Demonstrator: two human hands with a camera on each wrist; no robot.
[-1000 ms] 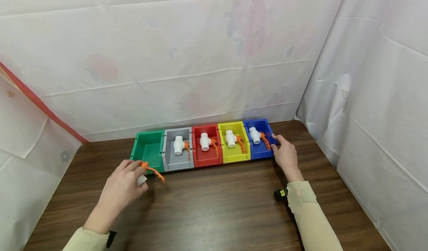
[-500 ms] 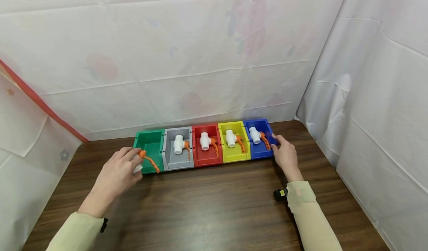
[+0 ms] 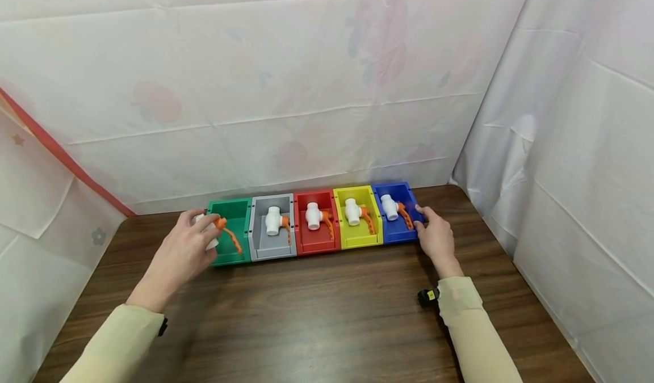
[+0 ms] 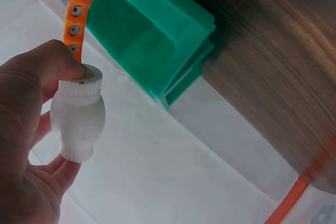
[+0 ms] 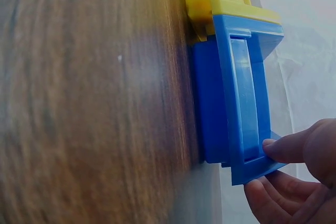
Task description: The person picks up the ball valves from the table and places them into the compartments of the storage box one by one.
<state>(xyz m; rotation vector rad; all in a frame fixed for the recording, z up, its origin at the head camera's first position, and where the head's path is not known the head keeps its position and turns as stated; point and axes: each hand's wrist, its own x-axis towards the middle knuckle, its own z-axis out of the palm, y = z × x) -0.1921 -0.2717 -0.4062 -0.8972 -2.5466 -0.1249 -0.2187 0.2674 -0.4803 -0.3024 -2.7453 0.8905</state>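
My left hand (image 3: 181,249) holds a white ball valve (image 4: 79,119) with an orange lever handle (image 3: 232,238), above the left side of the green bin (image 3: 232,208). In the left wrist view thumb and fingertips grip the valve body at its two ends. At the row's other end my right hand (image 3: 436,238) pinches the right wall of the blue bin (image 5: 236,98), thumb inside and fingers outside. A white valve (image 3: 389,207) with an orange handle lies in the blue bin. Similar valves lie in the yellow bin (image 3: 375,193), red bin (image 3: 317,249) and grey bin (image 3: 275,254).
The bins stand side by side at the back of a brown wooden table (image 3: 306,315), close to a white cloth backdrop (image 3: 306,76). Another white cloth (image 3: 587,173) hangs along the right side.
My left hand has moved the ball valve away from me and slightly left, up over the green bin. The right hand stays on the blue bin.
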